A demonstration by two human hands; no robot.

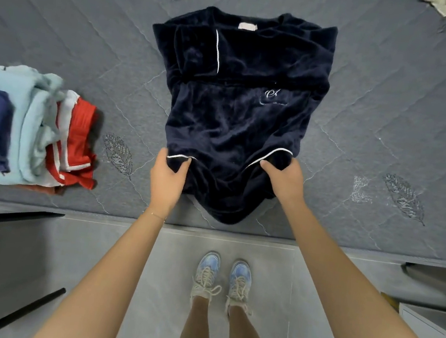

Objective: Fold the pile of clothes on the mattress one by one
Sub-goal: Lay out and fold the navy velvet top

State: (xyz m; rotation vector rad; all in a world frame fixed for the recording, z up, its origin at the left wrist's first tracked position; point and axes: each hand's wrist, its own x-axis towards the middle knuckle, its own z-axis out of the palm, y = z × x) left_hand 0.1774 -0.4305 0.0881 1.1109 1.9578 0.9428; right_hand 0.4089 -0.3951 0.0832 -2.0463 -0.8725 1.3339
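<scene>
— Lying flat on the grey mattress [93,26], item one: navy velvet top [237,114], collar pointing away, one sleeve lying folded in across the chest. What are the hands doing?

— Left hand [167,179] is pinching the near hem at its white piping; right hand [284,182] is gripping the hem's other corner, fingers curling under the cloth.

— Surroundings?

— Folded stack [24,130] of blue, pale blue and red garments is resting at the mattress's left side, well apart from the top. Blue shoes [222,278] are standing on the floor beside the mattress edge.
</scene>
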